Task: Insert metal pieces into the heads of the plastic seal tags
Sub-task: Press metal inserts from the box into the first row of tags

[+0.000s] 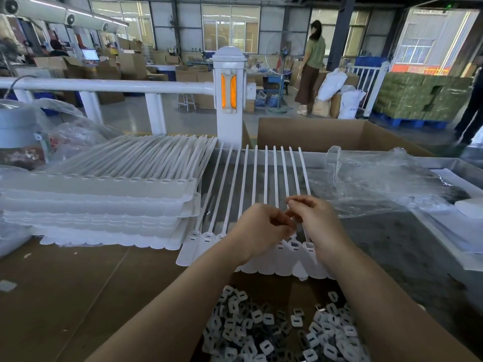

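Note:
A joined strip of white plastic seal tags (236, 184) lies flat in front of me, tails pointing away, slotted heads (294, 248) toward me. My left hand (261, 231) and my right hand (317, 223) hover together over the heads in the middle of the strip, fingers curled and fingertips nearly meeting. What the fingertips pinch is too small to make out. A heap of small metal pieces (277, 333) with slotted white faces lies on the cardboard just below my forearms.
A tall stack of more tag strips (104, 202) sits to the left. Crumpled clear plastic (373, 178) covers a metal tray at right. An open cardboard box (337, 137) and a white railing post (228, 100) stand behind; a person stands far back.

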